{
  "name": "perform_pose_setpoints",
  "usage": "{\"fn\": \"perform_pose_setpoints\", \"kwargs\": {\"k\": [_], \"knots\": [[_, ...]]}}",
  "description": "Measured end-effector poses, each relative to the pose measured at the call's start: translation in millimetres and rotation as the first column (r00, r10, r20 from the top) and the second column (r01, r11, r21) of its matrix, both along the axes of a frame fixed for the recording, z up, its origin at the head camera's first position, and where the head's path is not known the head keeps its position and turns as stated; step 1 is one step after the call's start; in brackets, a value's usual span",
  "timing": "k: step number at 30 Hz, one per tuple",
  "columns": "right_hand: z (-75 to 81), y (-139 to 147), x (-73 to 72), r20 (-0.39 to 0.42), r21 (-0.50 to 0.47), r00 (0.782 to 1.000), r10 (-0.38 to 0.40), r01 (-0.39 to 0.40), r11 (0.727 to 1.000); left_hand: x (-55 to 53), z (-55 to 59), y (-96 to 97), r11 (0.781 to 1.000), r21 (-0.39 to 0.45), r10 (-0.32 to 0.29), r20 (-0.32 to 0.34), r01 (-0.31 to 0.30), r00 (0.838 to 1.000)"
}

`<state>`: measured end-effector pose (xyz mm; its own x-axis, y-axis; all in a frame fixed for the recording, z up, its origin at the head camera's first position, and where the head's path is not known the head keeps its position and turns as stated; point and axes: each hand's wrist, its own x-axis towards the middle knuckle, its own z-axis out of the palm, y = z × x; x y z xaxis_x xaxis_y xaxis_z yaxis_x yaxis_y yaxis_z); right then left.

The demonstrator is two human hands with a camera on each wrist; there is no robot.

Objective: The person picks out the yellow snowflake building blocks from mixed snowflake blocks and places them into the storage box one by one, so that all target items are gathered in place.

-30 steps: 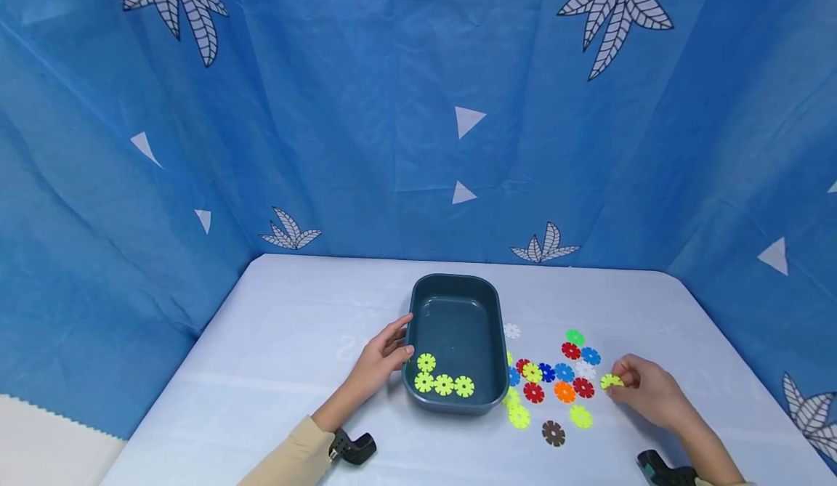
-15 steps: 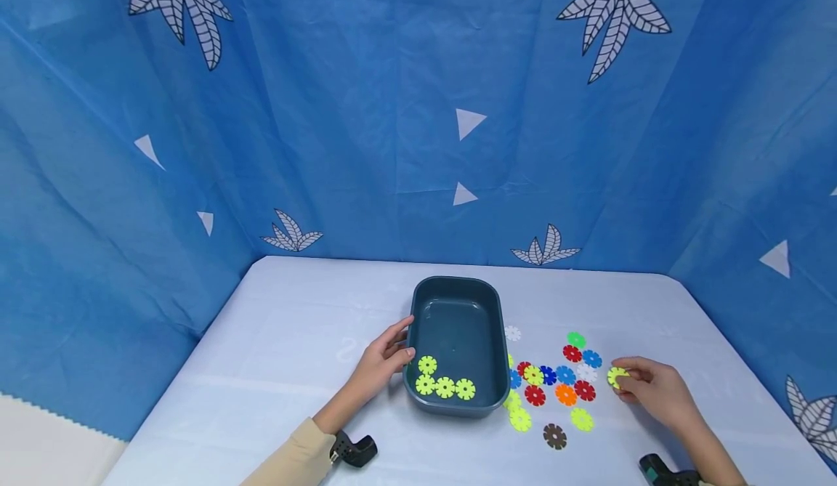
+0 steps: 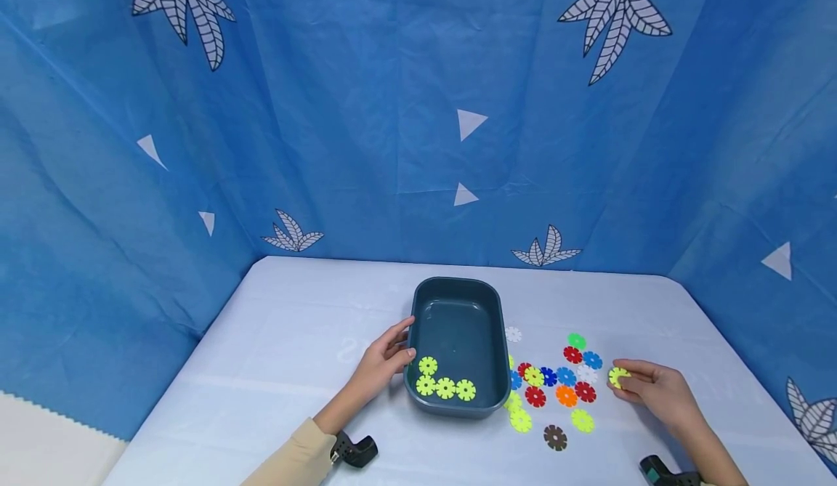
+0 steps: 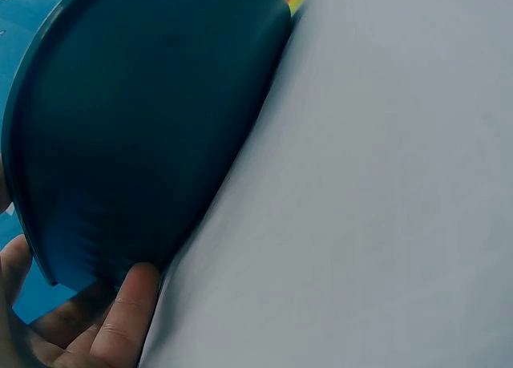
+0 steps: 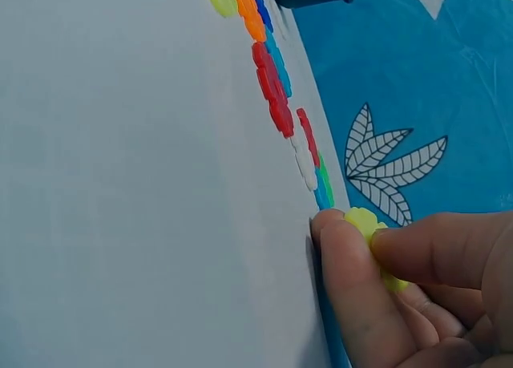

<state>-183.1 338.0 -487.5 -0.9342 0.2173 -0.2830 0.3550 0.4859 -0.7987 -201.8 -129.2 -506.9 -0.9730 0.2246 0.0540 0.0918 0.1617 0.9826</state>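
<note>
A dark teal plastic tub point(image 3: 458, 312) stands on the table, with several yellow-green notched plastic discs point(image 3: 445, 388) near its front end. My left hand point(image 3: 381, 361) holds the tub's left side, thumb and a finger at the rim. In the left wrist view, another finger point(image 4: 132, 312) lies against the outer wall. My right hand point(image 3: 657, 391) pinches a yellow notched disc point(image 3: 617, 377) between thumb and fingers, right of the loose discs. In the right wrist view that disc point(image 5: 365, 221) is partly hidden by the fingertips.
Right of the tub lie loose notched discs, among them an orange disc point(image 3: 566, 397), a brown disc point(image 3: 556, 437), a green disc point(image 3: 577, 341) and several red, blue, white and yellow ones. Some overlap. A blue curtain point(image 3: 425, 108) hangs behind the white table point(image 3: 314, 312).
My right hand has turned slightly, and the pinched yellow disc now shows more of its face and sits a little farther right. My left hand has stayed at the tub.
</note>
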Motion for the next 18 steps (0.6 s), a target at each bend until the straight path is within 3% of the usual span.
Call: {"fn": "perform_pose_setpoints", "kwargs": {"k": [10,18], "knots": [[7.9,-5,-1.3,0.009,-0.057,0.999,0.034,-0.033,0.998,0.1,-1.4,-1.5,1.0,-0.021,0.006,-0.004,-0.006,1.0],[35.8,-20,-11.5,-0.042,-0.045,0.99,0.136,-0.138,0.989,0.4,-1.0,0.7,1.0,-0.022,-0.001,0.002,0.001,1.0]]}}
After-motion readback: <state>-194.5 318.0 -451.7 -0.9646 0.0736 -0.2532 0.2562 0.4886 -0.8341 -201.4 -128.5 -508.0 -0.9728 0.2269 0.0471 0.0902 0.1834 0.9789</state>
